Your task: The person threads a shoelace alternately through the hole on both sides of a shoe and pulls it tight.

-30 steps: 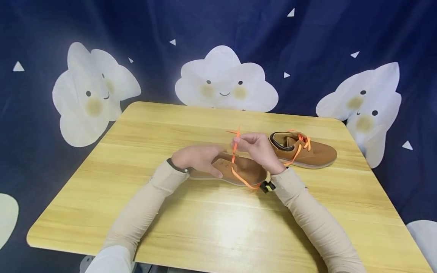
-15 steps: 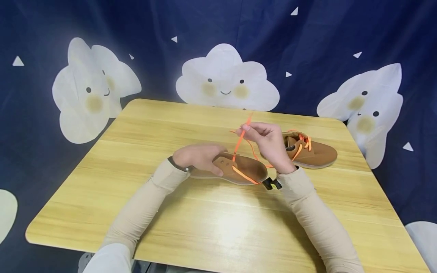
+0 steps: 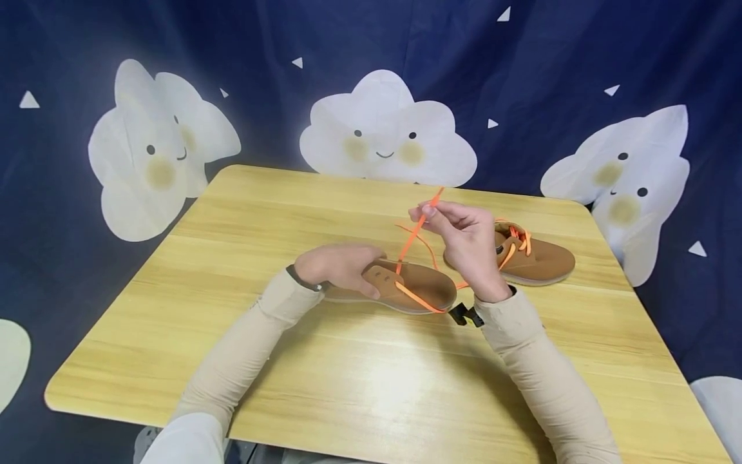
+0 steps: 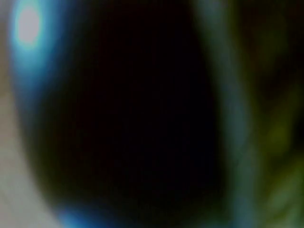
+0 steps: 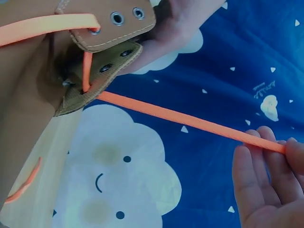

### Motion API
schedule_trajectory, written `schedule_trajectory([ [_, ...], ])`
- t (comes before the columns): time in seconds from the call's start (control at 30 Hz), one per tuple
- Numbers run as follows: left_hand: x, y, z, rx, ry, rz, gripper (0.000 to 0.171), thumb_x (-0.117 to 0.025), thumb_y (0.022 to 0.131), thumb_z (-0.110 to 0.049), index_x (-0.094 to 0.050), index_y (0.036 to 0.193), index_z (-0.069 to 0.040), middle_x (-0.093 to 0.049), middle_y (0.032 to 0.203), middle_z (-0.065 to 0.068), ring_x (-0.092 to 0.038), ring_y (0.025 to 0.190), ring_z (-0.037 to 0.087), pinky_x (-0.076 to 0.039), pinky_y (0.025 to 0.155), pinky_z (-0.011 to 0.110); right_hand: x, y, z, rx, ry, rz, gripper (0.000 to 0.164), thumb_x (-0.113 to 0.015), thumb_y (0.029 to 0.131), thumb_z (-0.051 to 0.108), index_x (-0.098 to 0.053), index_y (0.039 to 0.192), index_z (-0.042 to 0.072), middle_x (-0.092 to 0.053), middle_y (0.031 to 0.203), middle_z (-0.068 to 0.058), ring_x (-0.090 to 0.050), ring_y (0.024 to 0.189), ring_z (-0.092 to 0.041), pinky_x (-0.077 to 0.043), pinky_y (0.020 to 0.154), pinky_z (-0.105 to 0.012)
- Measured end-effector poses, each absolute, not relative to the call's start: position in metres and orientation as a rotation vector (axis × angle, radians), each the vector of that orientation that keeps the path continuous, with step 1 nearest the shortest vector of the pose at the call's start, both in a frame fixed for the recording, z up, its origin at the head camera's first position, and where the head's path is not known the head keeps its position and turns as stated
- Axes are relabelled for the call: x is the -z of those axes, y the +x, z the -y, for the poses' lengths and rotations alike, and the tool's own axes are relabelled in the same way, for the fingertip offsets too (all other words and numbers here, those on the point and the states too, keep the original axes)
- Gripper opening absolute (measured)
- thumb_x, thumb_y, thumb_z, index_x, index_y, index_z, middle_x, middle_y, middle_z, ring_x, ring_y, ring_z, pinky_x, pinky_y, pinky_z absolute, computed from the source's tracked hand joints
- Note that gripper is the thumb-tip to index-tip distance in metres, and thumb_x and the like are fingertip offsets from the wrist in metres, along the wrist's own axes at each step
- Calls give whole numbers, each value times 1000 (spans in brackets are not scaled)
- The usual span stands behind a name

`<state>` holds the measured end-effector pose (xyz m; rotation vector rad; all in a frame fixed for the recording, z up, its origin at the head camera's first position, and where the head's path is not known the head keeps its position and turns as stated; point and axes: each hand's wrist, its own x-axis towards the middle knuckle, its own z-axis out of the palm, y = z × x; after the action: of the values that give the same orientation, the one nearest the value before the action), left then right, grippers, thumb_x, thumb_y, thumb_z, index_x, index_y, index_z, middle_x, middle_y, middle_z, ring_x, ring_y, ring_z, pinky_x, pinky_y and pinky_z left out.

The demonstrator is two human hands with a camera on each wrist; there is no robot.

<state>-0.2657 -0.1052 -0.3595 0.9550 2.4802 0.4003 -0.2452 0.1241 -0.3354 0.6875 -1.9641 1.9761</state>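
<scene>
A brown shoe (image 3: 428, 285) lies on the table with its toe to the right. My left hand (image 3: 339, 265) grips it around the ankle opening, thumb on the near lacing flap. An orange shoelace (image 5: 190, 122) runs through the front eyelets of both flaps, and my right hand (image 3: 468, 243) pinches it near one end, up and to the right of the shoe. Between flap and fingertips the lace is stretched straight. Two eyelets (image 5: 117, 18) farther up the near flap have no lace in them. The left wrist view is dark and blurred.
Behind my right hand stands a second brown shoe (image 3: 545, 261) with orange laces tied on it. A loose lace end (image 3: 428, 243) curves beyond the first shoe. The wooden table (image 3: 371, 380) meets a dark blue curtain (image 3: 261, 38) with clouds at the back.
My right hand has moved up and to the right, drawing the pinched lace out longer and slanting it. The left hand has kept its grip on the shoe, which has hardly moved.
</scene>
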Motion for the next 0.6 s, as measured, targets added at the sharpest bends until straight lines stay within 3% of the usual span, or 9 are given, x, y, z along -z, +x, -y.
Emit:
schedule_trajectory([
  [0.37,358,-267,104,-388,940,-2509,41,-80,89,-33,-60,117,-10,-54,92,-2,-51,82,14,-42,71,28,317,-237,-127,-2012,716,1541,14,-64,97,-6,-74,102,-14,-81,94,-10,-79,88,-22,-63,87,-37],
  [0.6,357,-268,106,-356,898,-2516,45,-78,90,-37,-59,120,-10,-54,94,-2,-52,85,15,-44,74,30,304,-227,-132,-1995,742,1376,15,-65,95,-8,-71,102,-21,-80,91,-18,-79,83,-28,-63,84,-41],
])
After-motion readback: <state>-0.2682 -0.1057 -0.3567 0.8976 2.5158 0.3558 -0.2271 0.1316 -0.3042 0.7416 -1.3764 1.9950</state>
